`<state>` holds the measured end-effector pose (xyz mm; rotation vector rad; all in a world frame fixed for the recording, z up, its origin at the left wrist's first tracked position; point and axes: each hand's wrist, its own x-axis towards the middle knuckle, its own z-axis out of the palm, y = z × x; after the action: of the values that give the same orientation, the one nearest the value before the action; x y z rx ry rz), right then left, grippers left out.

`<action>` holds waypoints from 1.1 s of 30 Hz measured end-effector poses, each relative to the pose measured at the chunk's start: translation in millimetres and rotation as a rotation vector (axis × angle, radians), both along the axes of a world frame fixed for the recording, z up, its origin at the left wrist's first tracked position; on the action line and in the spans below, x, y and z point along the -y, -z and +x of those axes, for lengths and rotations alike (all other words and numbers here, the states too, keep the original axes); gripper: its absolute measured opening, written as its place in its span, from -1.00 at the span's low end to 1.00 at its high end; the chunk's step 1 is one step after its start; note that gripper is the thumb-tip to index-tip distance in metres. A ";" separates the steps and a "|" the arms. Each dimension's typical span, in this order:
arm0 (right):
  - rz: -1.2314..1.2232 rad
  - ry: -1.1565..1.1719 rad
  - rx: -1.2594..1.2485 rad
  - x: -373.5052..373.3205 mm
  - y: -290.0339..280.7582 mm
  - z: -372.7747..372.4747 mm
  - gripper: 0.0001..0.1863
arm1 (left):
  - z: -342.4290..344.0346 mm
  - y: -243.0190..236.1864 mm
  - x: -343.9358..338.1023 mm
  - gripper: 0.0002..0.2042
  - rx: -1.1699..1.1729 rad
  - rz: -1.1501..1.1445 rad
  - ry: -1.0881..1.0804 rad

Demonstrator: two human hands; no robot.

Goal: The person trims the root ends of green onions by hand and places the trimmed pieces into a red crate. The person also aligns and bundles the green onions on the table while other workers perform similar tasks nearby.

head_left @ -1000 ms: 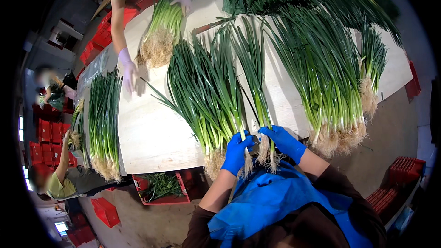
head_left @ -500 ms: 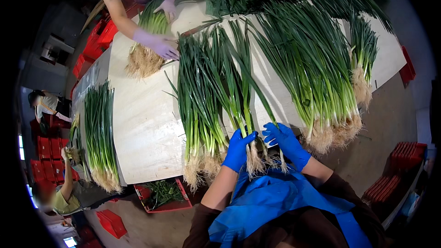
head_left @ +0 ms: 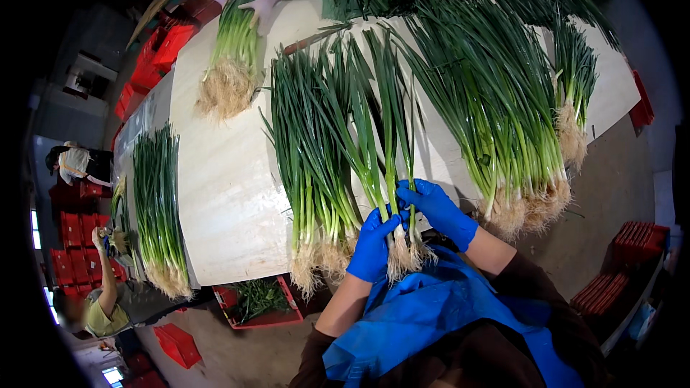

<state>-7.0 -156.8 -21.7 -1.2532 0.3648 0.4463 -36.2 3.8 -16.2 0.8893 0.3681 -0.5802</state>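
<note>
My left hand (head_left: 372, 246), in a blue glove, is closed round a small bunch of green onions (head_left: 370, 169) just above their pale, stringy roots. Beside it my right hand (head_left: 440, 208), also blue-gloved, pinches a single green onion (head_left: 412, 224) by its lower stalk, right against the bunch. Its fingertips are partly hidden behind the stalks. Left of my hands lies a loose row of green onions (head_left: 305, 172), leaves pointing away and roots toward me. To the right rests a larger pile (head_left: 496, 129) lying the same way.
A pale worktable (head_left: 223, 215) carries another row of green onions (head_left: 157, 201) at left. Across it, a co-worker's gloved hands (head_left: 264, 6) hold a thick bunch (head_left: 233, 57). A red crate (head_left: 287, 309) of green trimmings stands below the near edge; stacked red crates (head_left: 611, 273) stand right.
My right hand has moved left, bringing its single green onion upright against the bunch in my left hand. The co-worker's outstretched hand has drawn back to their bunch.
</note>
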 end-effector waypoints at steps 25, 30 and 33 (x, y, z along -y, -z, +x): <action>-0.918 -0.388 0.209 -15.7 43.6 -22.0 -0.43 | 3.0 41.1 -40.8 -0.62 0.254 0.967 -0.145; -0.640 -0.392 0.106 -3.9 35.1 -10.2 -0.60 | 13.0 43.7 -31.6 -0.57 0.333 1.203 -0.029; -0.631 -0.386 0.105 -9.9 37.7 -7.5 -0.62 | 19.5 37.5 -27.2 -0.57 0.343 1.281 0.037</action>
<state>-14.5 -146.8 -59.4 -1.9706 0.1729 0.6156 -16.7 31.0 -53.6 2.1919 0.3954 -0.1496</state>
